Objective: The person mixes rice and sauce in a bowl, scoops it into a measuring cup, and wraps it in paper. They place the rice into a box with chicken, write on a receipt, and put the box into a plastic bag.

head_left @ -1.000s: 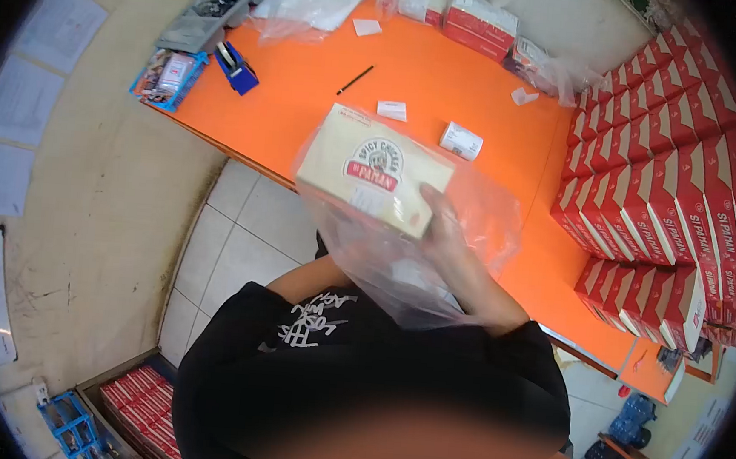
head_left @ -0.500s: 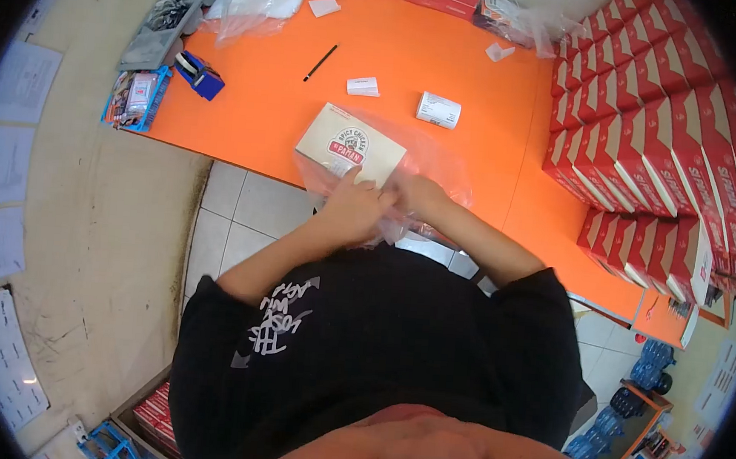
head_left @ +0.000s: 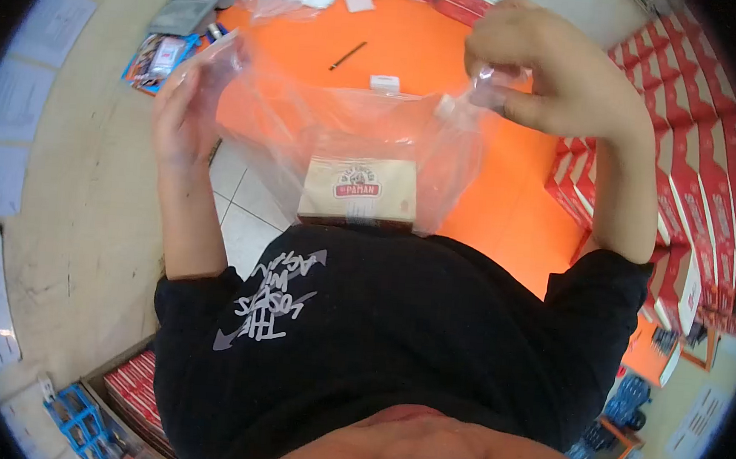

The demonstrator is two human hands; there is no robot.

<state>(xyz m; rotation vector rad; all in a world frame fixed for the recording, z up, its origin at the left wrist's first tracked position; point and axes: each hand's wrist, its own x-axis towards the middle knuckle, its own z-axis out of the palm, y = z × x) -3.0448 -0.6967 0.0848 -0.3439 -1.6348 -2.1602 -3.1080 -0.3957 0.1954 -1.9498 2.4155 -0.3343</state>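
Observation:
A clear plastic bag [head_left: 263, 145] is stretched wide between my two raised hands. Inside it, low and close to my shirt, sits a cream box [head_left: 360, 191] with a red and black logo on top. My left hand [head_left: 191, 102], at the left, holds one side of the bag near its upper edge. On the right, my right hand [head_left: 541, 75] is higher, its fingers bent round a bunched part of the bag.
Red and white boxes [head_left: 689, 158] are stacked at the right. On the orange table [head_left: 515, 206] lie a black pencil [head_left: 348, 56] and a white paper piece [head_left: 385, 83]. A grey tray [head_left: 187, 4] and blue basket [head_left: 160, 60] stand at the back left.
Both hands have moved up and apart, stretching the bag. The box has come nearer my body and now shows upright inside the bag. The white paper roll is no longer visible.

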